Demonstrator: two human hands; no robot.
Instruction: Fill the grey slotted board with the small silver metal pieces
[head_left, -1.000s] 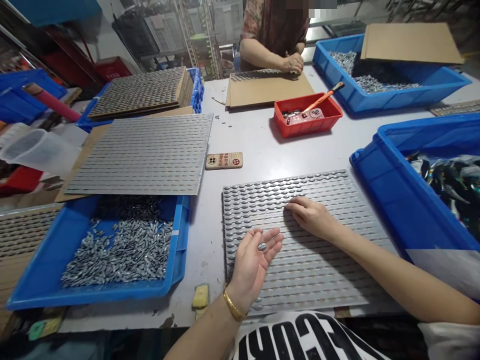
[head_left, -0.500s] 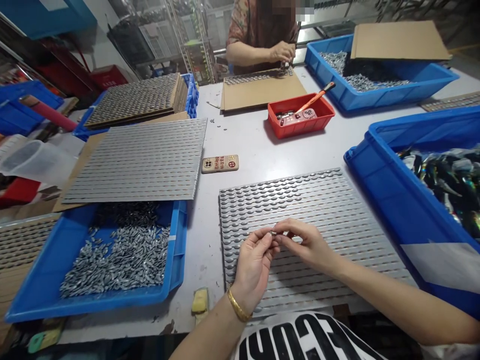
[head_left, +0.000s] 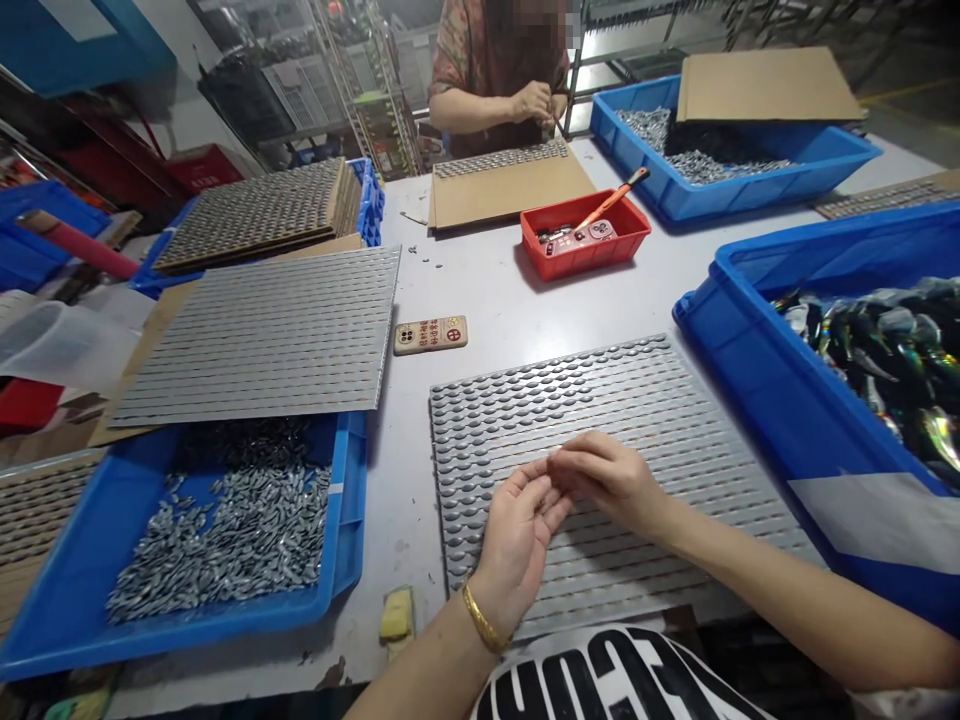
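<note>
My left hand and my right hand meet over a grey slotted board. The left fingers are curled, palm turned up, with thumb and forefinger close together. My right fingertips are pinched and touch the left ones. Whatever they hold is hidden or too small to name. Rows of small grey leaf-shaped pieces fill the board's far left part and left edge; its other slots are bare. A blue bin of loose grey metal pieces stands to the left.
Another slotted board overlaps that bin. A phone and red tray lie beyond my board. To the right stands a blue bin of glossy dark packets. Across the table a person works at a cardboard sheet.
My hands stay together, with the fingertips now closed over the small piece that showed before. The right hand's fingers have folded in. The view has shifted slightly; the person opposite has moved their hands.
</note>
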